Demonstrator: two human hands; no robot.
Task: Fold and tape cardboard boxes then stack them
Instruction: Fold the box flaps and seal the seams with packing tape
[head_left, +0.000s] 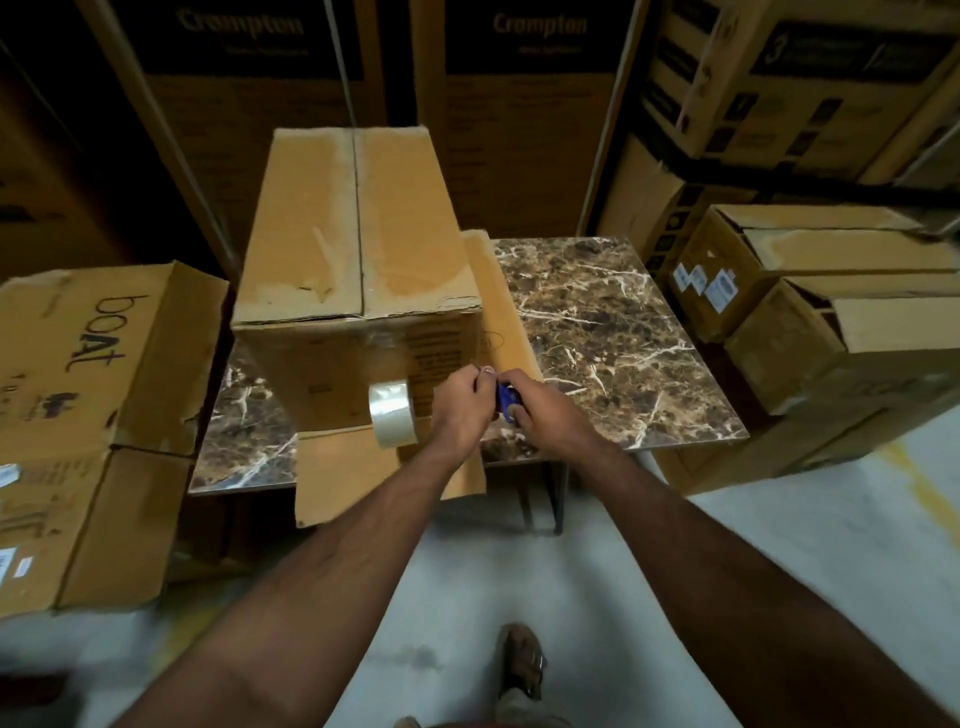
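blue tool (506, 402): mostly hidden by fingers (480, 382) | type: cannot tell

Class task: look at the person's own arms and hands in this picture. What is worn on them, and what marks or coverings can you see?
Both arms are bare from the frame edge to the wrists: no sleeves show. The left hand and right hand wear no gloves. No watch or wristband is visible. Any rings are too small to tell.
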